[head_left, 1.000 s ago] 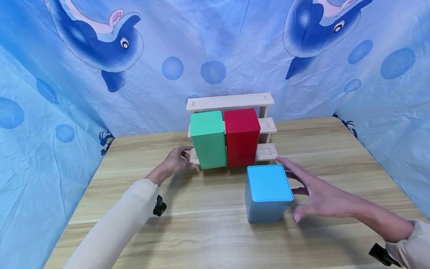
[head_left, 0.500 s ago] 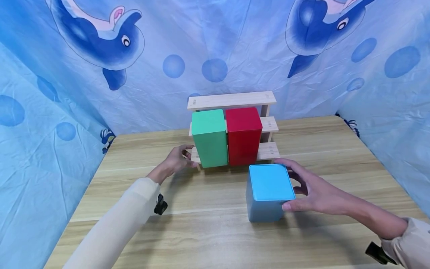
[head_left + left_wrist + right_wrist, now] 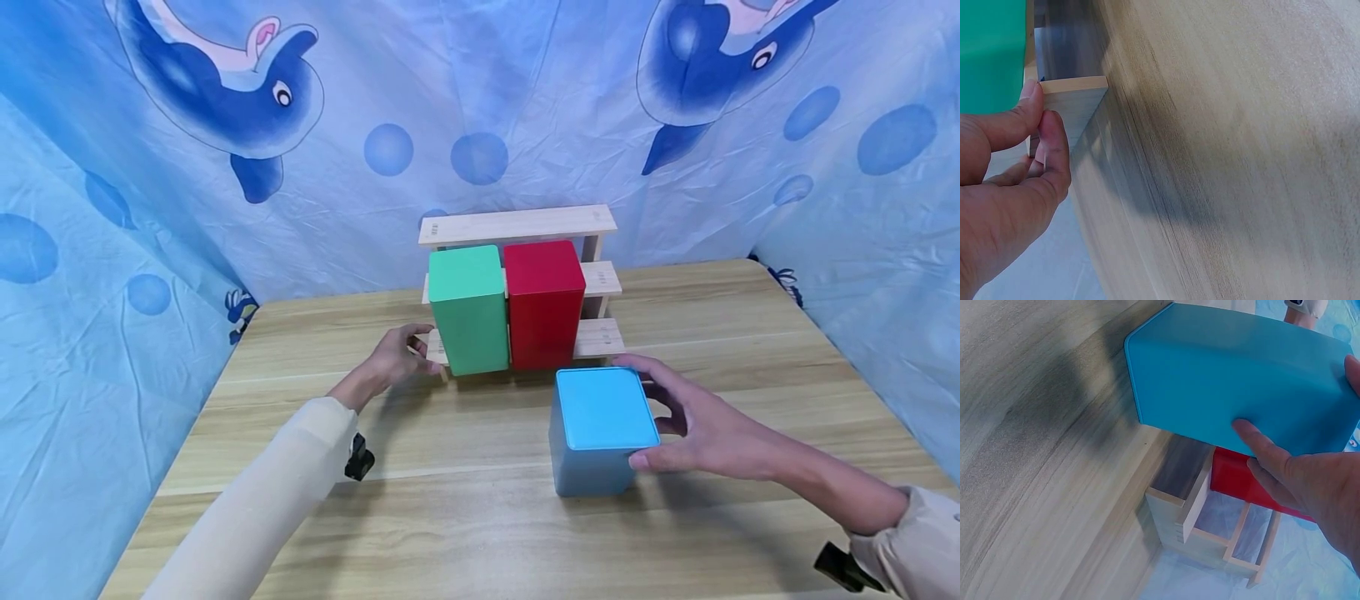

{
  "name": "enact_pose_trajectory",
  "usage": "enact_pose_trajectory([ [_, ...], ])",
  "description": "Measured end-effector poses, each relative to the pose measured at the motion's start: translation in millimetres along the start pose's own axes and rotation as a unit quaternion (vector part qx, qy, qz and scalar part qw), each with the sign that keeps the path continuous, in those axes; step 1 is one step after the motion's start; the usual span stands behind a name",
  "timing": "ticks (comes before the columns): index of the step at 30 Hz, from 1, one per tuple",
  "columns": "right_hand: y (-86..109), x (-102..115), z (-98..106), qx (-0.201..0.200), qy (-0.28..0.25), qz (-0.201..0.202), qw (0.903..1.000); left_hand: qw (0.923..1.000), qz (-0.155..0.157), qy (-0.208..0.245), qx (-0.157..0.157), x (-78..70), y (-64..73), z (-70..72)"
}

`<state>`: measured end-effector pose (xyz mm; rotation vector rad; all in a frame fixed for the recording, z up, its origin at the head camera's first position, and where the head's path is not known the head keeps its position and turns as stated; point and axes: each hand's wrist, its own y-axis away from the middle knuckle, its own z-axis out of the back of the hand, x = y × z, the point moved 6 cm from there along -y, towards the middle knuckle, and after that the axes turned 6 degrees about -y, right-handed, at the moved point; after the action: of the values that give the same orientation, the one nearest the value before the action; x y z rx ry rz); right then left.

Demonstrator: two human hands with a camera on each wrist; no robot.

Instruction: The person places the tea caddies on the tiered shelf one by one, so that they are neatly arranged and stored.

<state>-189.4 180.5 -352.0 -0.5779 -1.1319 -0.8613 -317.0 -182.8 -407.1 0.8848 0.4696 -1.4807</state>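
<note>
A stepped wooden rack stands at the back of the table. On its lower steps, side by side, are a green box and a red box. My left hand pinches the left end of the rack's lowest board between thumb and fingers. In front of the rack's right part, a tall blue box stands upright on the table. My right hand grips its right side, the thumb on the near face; in the right wrist view a fingertip presses the box's side wall.
The wood-grain table reaches to a blue cloth backdrop with printed dolphins behind it. Similar cloth hangs at the left and right sides. The rack's top board and right-hand step ends are bare.
My right hand has moved in against the blue box, its thumb coming round onto the near face. The box stays in place, and my left hand keeps its pinch on the rack.
</note>
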Motion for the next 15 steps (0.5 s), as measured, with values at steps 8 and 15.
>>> enact_pose_trajectory([
  [8,1.0,1.9,0.5,-0.006,-0.001,-0.001,1.0,1.0,0.003,-0.005,0.0,0.6,-0.2,-0.1],
  [15,0.3,4.2,0.1,-0.005,-0.008,0.008,0.9999,1.0,0.006,-0.002,-0.001,-0.2,0.5,0.6],
])
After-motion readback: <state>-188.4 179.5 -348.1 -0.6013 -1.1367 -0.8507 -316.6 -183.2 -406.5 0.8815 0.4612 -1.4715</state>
